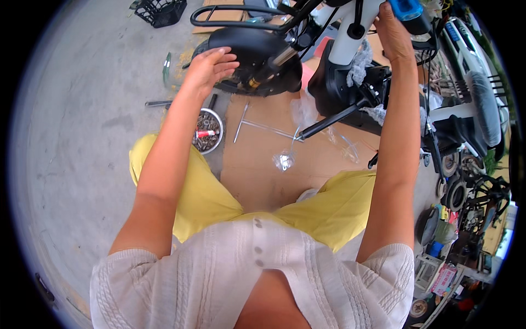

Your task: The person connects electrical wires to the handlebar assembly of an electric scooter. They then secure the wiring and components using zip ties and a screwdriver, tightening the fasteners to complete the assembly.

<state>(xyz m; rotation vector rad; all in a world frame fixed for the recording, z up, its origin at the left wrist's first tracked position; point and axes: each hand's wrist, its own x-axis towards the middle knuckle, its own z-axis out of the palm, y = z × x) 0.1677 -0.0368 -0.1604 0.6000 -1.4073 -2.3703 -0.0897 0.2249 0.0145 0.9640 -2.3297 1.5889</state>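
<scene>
A white and black electric bike stands before me. My left hand is open, its fingers stretched out beside the bike's wheel under a black fender; nothing is in it. At the top edge my right hand lies against the bike's white frame tube, next to a blue and black part. Most of its fingers are hidden, so its grip is unclear. A silver fork leg runs down to the wheel. Below the bike, a T-handle wrench rests on flattened cardboard.
Left of the cardboard stands a metal bowl of small hardware with a red and white tube. Clear plastic wrap and a small shiny bag lie under the bike. A black basket sits far left; tyres crowd the right.
</scene>
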